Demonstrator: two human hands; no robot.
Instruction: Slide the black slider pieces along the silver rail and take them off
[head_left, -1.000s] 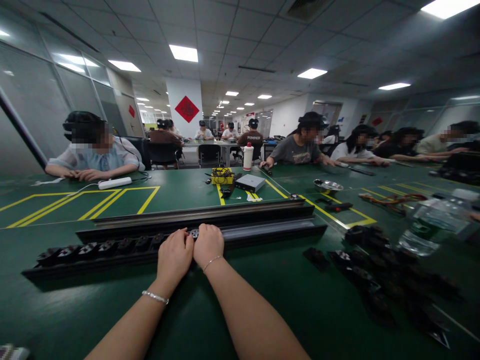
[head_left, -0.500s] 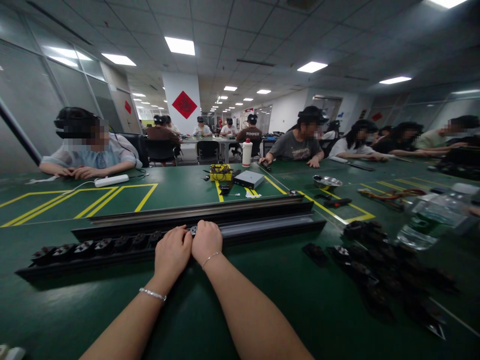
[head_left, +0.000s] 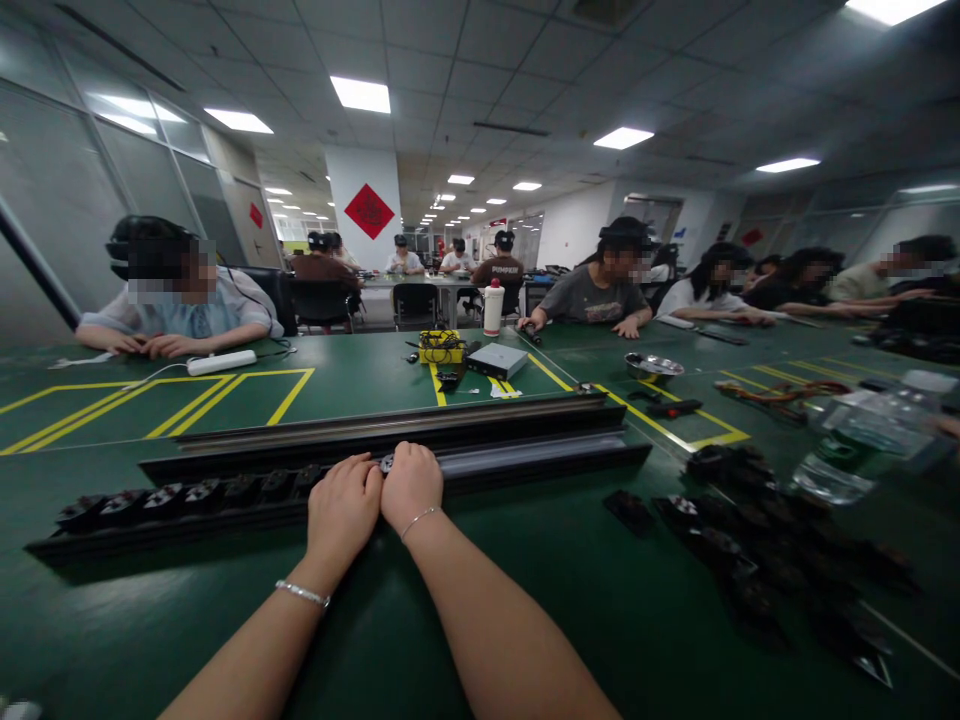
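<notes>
A long black channel rail (head_left: 540,470) lies across the table in front of me, with a row of black socket modules (head_left: 240,488) seated in its left part. My left hand (head_left: 345,500) is closed over the rail at the end of that row. Right beside it, touching, my right hand (head_left: 412,485) is curled over the same rail. Between the hands a small part of a socket module (head_left: 387,463) shows, gripped by the fingers. Most of that module and the fingertips are hidden. To the right of my hands the rail shows a pale grey inner strip.
Loose black socket modules (head_left: 772,540) are heaped at the right, near a plastic water bottle (head_left: 847,450). Another black rail (head_left: 420,420) lies behind. Farther back are a metal bowl (head_left: 654,368), a grey box (head_left: 496,360) and a yellow box with cables (head_left: 441,347). Several people sit around.
Almost nothing differs. Both hands stay on the rail, and rail and hands appear shifted very slightly to the left.
</notes>
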